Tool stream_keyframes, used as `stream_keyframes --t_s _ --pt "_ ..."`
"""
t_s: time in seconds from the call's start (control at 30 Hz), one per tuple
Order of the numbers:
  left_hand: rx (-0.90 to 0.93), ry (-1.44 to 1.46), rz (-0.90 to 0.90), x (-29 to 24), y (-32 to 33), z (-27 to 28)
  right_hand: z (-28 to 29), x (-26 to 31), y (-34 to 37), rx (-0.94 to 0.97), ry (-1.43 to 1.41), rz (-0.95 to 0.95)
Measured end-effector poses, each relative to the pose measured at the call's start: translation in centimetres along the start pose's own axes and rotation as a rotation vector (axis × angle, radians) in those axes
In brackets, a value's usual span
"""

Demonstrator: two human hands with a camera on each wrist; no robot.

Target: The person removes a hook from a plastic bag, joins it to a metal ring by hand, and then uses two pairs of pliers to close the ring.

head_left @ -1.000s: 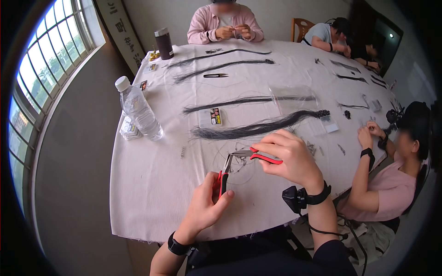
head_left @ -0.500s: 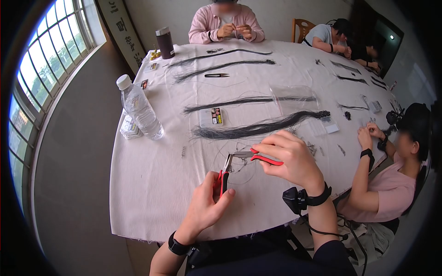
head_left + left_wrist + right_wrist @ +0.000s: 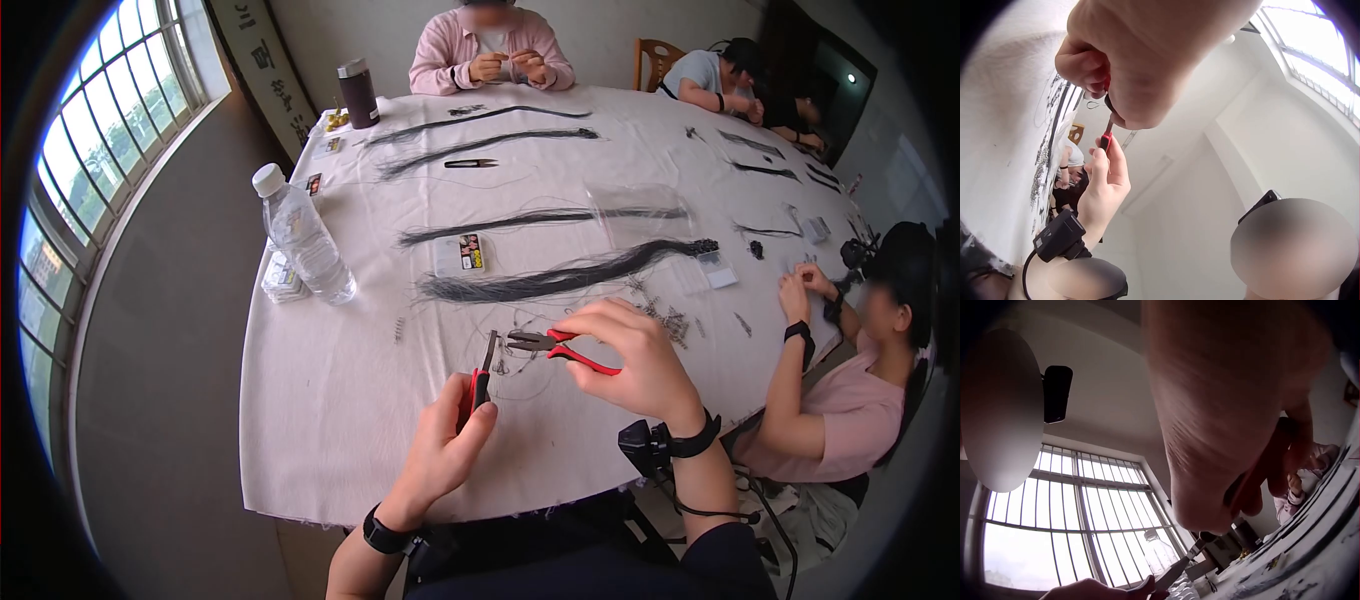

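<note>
In the head view my left hand (image 3: 447, 437) grips red-and-black pliers (image 3: 480, 388), their jaws pointing up. My right hand (image 3: 640, 357) holds a second pair with red handles (image 3: 590, 362); its jaws point left, slightly parted, beside the tip of the left pair. A small dark piece seems to be at the left pliers' tip, too small to make out. Thin wire loops (image 3: 520, 385) lie on the cloth behind the tools. The left wrist view shows my left hand (image 3: 1141, 62) curled round its handles. In the right wrist view my right hand (image 3: 1229, 419) hides much of its pliers.
Black strand bundles (image 3: 540, 285) lie beyond the hands, with a small labelled box (image 3: 462, 256). Small metal coils (image 3: 665, 322) are scattered to the right. A water bottle (image 3: 308, 240) stands at the left. Several people sit round the cloth-covered table (image 3: 330, 430).
The right pliers have drawn slightly right and down, away from the left pliers' tip, and their jaws have parted. The left pliers have turned a little.
</note>
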State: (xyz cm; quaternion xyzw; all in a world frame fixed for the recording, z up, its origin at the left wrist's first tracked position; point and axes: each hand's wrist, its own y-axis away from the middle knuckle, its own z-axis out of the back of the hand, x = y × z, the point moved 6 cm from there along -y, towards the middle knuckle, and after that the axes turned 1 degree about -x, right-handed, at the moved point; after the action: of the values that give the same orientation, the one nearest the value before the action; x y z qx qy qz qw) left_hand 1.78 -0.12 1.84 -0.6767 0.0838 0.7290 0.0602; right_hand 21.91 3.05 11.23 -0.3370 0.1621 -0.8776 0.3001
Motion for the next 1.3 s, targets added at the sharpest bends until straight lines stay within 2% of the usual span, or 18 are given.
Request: stream_keyframes --t_s 0.03,0.07,0.13,0.17,0.2,0.27,0.47,0.97,1.03,1.13,1.3 --pt "-0.001 0.000 0.001 0.0 0.0 0.1 -0.3 -0.3 0.5 0.036 -0.152 -0.099" --pt "0.014 0.110 0.041 0.3 0.0 0.0 -0.7 -0.3 1.1 0.037 -0.152 -0.102" --pt "0.039 0.219 0.084 0.6 0.1 -0.2 -4.4 -2.2 3.7 0.225 -1.110 -0.632" --pt "0.044 0.278 0.104 0.6 0.0 -0.3 -5.6 -1.7 4.3 0.326 -1.276 -0.649" --pt "0.048 0.337 0.124 0.6 0.0 -0.4 -6.1 -1.7 4.5 0.320 -1.277 -0.649" --pt "0.065 0.323 0.126 0.5 0.1 -0.6 -8.0 -1.1 4.9 0.388 -1.529 -0.748" --pt "0.051 0.392 0.161 0.8 0.1 -0.6 -10.8 -0.6 4.8 0.412 -1.589 -0.803" --pt "0.037 0.419 0.129 1.0 0.0 -0.7 -12.7 0.2 3.7 0.182 -1.470 -0.678" --pt "0.007 0.478 0.154 1.1 0.1 -0.8 -13.7 0.5 3.8 0.082 -1.639 -0.712" --pt "-0.009 0.490 0.186 1.3 0.3 -0.9 -14.1 1.0 3.8 0.039 -1.720 -0.782" --pt "-0.035 0.553 0.173 1.6 0.2 -1.2 -14.6 0.9 4.1 0.000 -1.761 -0.781"
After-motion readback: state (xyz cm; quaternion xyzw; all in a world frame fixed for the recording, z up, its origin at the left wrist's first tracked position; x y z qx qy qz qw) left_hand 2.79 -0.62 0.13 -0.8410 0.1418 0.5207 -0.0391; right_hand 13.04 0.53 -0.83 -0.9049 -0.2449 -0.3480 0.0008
